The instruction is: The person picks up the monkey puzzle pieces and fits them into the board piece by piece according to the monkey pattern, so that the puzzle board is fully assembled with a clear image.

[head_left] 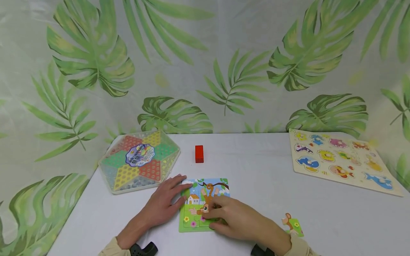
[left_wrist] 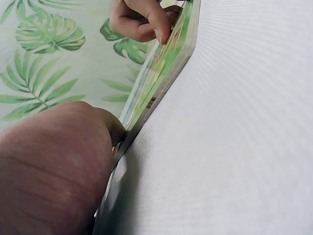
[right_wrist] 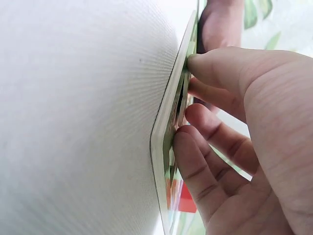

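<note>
A small jigsaw puzzle [head_left: 192, 229] with a green border, showing a monkey hanging from a branch and a house, lies before me. My left hand [head_left: 164, 202] rests at its left edge, fingers extended over the border and thumb at the side. Over the lower right of the picture, my right hand [head_left: 238, 217] bends its fingers and thumb and pinches a puzzle piece [right_wrist: 183, 108], which sits slightly raised from the board in the right wrist view. Much of that piece is hidden by the fingers. Another loose piece [head_left: 297, 227], green with a brown monkey part, lies right of the right forearm.
A hexagonal Chinese checkers board [head_left: 118, 161] lies at the left. Beyond the puzzle stands a red block [head_left: 199, 154]. At the far right is a wooden board [head_left: 299, 170] with sea-animal pieces. Leaf-patterned cloth [head_left: 243, 121] hangs behind the white table.
</note>
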### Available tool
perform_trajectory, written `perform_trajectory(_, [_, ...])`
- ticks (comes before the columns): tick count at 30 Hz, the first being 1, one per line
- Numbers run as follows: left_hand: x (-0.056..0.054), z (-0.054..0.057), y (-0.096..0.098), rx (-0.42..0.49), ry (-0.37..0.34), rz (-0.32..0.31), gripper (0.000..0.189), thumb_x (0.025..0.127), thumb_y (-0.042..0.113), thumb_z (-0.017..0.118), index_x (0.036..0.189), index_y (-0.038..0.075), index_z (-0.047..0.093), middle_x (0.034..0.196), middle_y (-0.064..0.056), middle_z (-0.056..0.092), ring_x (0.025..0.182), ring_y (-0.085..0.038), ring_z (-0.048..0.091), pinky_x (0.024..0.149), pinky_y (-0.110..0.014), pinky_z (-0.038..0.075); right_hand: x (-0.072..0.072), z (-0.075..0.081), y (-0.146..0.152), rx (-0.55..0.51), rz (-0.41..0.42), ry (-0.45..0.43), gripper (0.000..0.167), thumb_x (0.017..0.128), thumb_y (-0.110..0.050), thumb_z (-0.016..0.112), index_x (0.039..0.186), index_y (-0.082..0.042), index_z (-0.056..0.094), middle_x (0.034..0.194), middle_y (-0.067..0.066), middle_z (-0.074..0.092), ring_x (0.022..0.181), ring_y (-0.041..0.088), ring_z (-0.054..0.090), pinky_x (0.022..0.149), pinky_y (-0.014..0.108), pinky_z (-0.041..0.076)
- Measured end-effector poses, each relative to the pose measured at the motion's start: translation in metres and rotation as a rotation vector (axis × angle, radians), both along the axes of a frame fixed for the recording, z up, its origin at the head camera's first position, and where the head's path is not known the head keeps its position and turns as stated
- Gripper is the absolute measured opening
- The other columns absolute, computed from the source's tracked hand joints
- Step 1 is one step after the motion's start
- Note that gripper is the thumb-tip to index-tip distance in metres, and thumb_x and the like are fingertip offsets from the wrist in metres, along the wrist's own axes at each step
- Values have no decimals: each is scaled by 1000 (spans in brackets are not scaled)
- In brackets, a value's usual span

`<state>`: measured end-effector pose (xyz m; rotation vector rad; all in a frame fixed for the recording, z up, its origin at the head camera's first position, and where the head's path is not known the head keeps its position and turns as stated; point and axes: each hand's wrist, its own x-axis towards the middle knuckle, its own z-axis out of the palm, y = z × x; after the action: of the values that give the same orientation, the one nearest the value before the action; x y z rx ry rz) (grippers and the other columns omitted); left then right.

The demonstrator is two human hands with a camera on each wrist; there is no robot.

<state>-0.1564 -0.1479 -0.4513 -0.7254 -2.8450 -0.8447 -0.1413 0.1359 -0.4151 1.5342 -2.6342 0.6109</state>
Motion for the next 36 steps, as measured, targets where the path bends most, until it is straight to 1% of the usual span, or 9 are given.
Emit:
perform_trajectory(5, [0, 1, 0, 4, -10, -3, 40, 100, 22, 65, 140, 22, 65, 157, -5, 50, 151, -31, 39, 123, -57, 30, 0, 1, 1, 28, -5, -19, 27, 97, -23, 73, 123, -24, 77, 112, -11, 60, 93, 1, 52, 80, 13, 47])
perform_trajectory(10, [1, 2, 1, 11, -7, -7, 40, 100, 21, 66, 140, 20, 65, 157, -6, 50, 150, -31, 39, 123, -57, 30, -1, 2, 4, 22, 15, -55, 27, 98, -18, 72, 125, -23, 77, 110, -11, 59, 94, 0, 51, 80, 12, 46])
perform_trajectory(14, [1, 2, 1, 14, -9, -4, 40, 100, 21, 65, 140, 20, 65, 157, -6, 50, 151, -31, 39, 123, -57, 29, -2, 4, 4, 14, 30, -65, 26, 98, -17, 72, 123, -22, 77, 108, -11, 59, 93, 0, 51, 79, 10, 45])
perform_trajectory(19, [1, 0, 1, 19, -13, -1, 40, 101, 22, 65, 140, 22, 65, 157, -5, 50, 151, -31, 39, 124, -57, 29, -2, 5, 6, 21, 29, -100, 24, 98, -15, 71, 120, -23, 78, 107, -11, 59, 90, -1, 52, 79, 11, 46])
perform_trajectory(23, [1, -1, 1, 10, -15, -1, 40, 101, 24, 65, 141, 24, 64, 157, -4, 50, 151, -30, 39, 124, -56, 30, -2, 5, 8, 27, 31, -128, 23, 98, -12, 70, 117, -23, 78, 108, -12, 61, 91, -2, 54, 80, 12, 48])
perform_trajectory(27, [1, 0, 1, 8, -3, 0, 40, 101, 23, 65, 141, 24, 65, 157, -4, 50, 150, -30, 40, 123, -57, 30, -4, 6, 12, 35, 49, -117, 23, 98, -12, 70, 117, -23, 77, 112, -11, 63, 96, -1, 57, 84, 14, 51])
perform_trajectory(32, [1, 0, 1, 3, 5, -1, 40, 101, 23, 65, 140, 23, 65, 157, -4, 50, 150, -30, 40, 123, -57, 31, -7, 10, 18, 51, 81, -98, 26, 99, -15, 70, 123, -23, 74, 116, -12, 66, 104, 1, 62, 90, 19, 55])
perform_trajectory(36, [2, -1, 0, 3, 8, 1, 40, 101, 23, 65, 140, 23, 65, 157, -4, 50, 150, -30, 40, 123, -57, 31, -10, 16, 23, 53, 93, -97, 30, 99, -16, 70, 128, -23, 71, 119, -12, 68, 106, 1, 62, 91, 22, 56])
